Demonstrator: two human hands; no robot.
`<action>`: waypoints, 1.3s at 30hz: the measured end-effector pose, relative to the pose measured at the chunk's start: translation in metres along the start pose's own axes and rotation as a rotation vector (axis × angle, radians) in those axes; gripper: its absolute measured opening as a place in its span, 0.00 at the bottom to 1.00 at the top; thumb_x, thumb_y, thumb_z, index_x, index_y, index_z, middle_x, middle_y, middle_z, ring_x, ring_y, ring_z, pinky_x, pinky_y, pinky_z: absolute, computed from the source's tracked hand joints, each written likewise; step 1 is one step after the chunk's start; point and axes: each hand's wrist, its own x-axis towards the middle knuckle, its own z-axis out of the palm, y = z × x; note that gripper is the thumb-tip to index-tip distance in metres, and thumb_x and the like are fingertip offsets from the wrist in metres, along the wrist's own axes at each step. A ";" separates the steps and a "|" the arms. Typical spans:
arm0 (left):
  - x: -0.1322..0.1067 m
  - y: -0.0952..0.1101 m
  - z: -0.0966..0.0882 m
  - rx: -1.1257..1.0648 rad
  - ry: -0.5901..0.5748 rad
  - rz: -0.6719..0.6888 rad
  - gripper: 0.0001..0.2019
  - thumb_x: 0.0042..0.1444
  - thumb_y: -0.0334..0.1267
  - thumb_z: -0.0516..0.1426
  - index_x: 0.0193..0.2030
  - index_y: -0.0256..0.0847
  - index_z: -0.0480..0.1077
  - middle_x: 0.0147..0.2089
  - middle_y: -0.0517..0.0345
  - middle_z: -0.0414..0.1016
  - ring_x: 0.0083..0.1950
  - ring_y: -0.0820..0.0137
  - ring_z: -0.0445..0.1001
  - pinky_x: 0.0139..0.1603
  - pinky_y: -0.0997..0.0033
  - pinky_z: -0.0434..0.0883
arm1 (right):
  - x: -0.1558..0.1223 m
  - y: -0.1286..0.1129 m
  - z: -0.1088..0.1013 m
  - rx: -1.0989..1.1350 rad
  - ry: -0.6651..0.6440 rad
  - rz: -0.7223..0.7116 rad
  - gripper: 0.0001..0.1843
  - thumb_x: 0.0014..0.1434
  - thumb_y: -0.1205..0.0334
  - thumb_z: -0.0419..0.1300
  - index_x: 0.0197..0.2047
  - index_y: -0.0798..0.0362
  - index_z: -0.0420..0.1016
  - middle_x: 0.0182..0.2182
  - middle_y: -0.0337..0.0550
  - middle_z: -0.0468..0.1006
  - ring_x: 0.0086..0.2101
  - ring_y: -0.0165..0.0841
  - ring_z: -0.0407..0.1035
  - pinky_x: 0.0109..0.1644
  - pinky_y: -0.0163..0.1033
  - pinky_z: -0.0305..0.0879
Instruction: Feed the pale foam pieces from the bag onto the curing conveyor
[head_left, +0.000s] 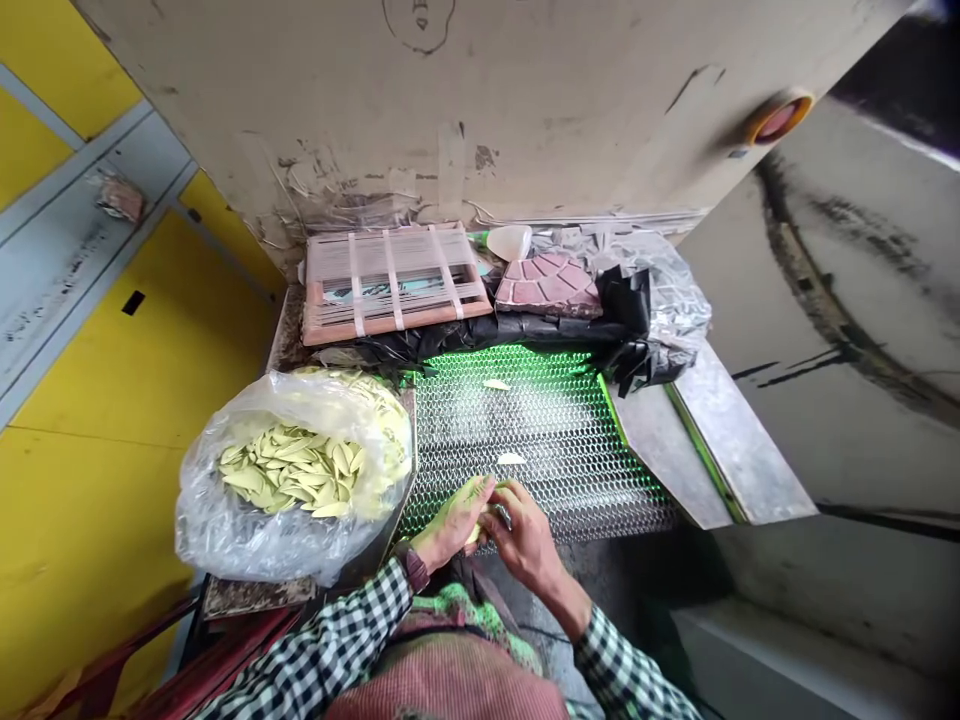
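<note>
My left hand [459, 520] is curled above the near edge of a wire mesh conveyor belt [465, 420], with a bit of pale yellow-green, leaf-shaped pieces showing under its fingers. Against it, my right hand [525, 535] has its thumb and fingers bent together; what they pinch is hidden. Two single pale pieces lie apart on the mesh, one leaf-shaped piece [511, 459] just beyond my hands and another piece [496, 384] farther off. To the left, a clear plastic bag [217, 540] stands open, holding a heap of the same pale pieces [292, 468].
A wooden frame [397, 280] wound with thread and a pink tile-patterned slab [547, 285] rest on a black-wrapped ledge behind the belt. Metal side plates [667, 450] flank it on the right. A red button [780, 122] sits on the machine wall.
</note>
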 end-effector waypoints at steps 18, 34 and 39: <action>-0.009 -0.004 -0.001 -0.183 0.028 -0.031 0.29 0.61 0.68 0.56 0.44 0.40 0.67 0.30 0.65 0.65 0.23 0.77 0.61 0.19 0.76 0.55 | 0.000 -0.008 -0.007 -0.225 -0.230 -0.161 0.09 0.71 0.64 0.56 0.49 0.49 0.78 0.49 0.47 0.78 0.46 0.40 0.70 0.50 0.46 0.68; -0.008 -0.003 -0.013 -0.180 0.047 -0.096 0.25 0.60 0.62 0.60 0.44 0.38 0.68 0.40 0.53 0.75 0.29 0.74 0.72 0.22 0.76 0.61 | 0.001 0.020 -0.011 -0.065 -0.012 0.149 0.10 0.71 0.53 0.57 0.42 0.50 0.73 0.38 0.44 0.78 0.39 0.37 0.72 0.44 0.42 0.66; -0.009 -0.003 -0.015 -0.118 0.047 -0.110 0.25 0.58 0.59 0.63 0.45 0.38 0.68 0.41 0.53 0.78 0.25 0.79 0.67 0.19 0.79 0.54 | 0.001 0.031 -0.015 -0.085 0.048 0.236 0.14 0.70 0.48 0.56 0.42 0.50 0.72 0.38 0.44 0.79 0.37 0.38 0.73 0.42 0.43 0.66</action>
